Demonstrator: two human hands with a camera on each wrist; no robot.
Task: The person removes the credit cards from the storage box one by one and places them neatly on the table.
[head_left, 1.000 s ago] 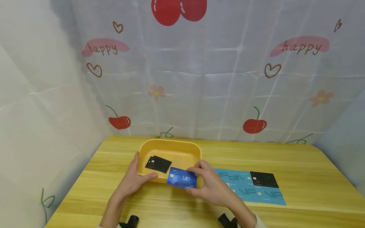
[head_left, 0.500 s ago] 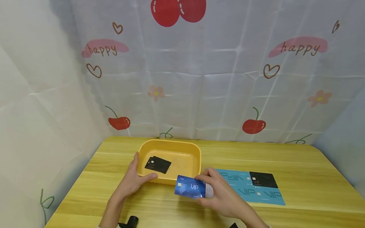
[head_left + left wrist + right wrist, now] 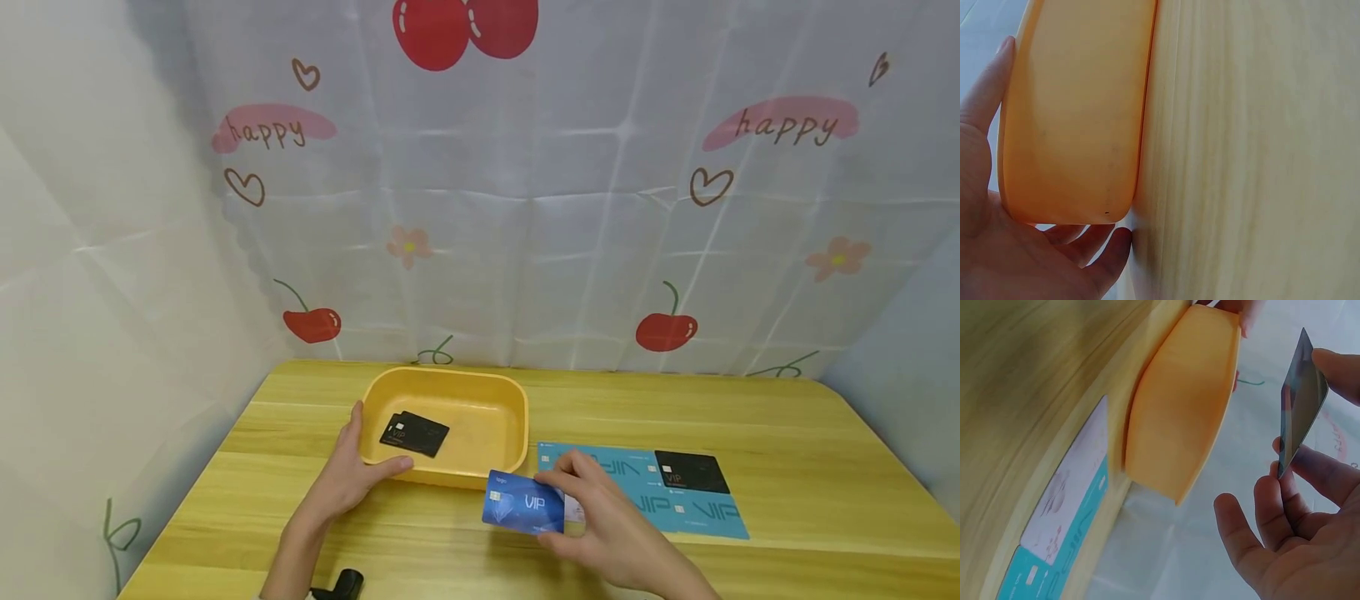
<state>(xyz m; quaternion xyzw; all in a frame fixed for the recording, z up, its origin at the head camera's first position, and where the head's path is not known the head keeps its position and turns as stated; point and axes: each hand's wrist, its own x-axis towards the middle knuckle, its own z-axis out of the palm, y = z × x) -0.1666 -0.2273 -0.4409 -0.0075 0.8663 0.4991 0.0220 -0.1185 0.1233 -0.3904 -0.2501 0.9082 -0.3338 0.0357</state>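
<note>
In the head view, my right hand (image 3: pixel 611 529) pinches a blue VIP card (image 3: pixel 522 502) by its right end between thumb and fingers. The card hangs above the table, just in front of the yellow plastic bin (image 3: pixel 480 473), seen edge-on in the right wrist view. My left hand (image 3: pixel 341 479) grips the bin's left end, thumb on the front rim and fingers along the side wall; the left wrist view shows this hand (image 3: pixel 997 237) against the bin's wall (image 3: pixel 1079 125). Inside the bin, black VIP cards (image 3: pixel 415 434) lie overlapped at the left.
Right of the bin lies a teal VIP-printed sheet or group of cards (image 3: pixel 705 518), with a black VIP card (image 3: pixel 692 472) at its far right. A pale pink-patterned card (image 3: pixel 1069 487) shows at its near end. A patterned cloth (image 3: pixel 525 275) hangs behind the table.
My right hand has carried the blue card from over the bin's front rim to the right and nearer the front. The left hand stays on the bin.
</note>
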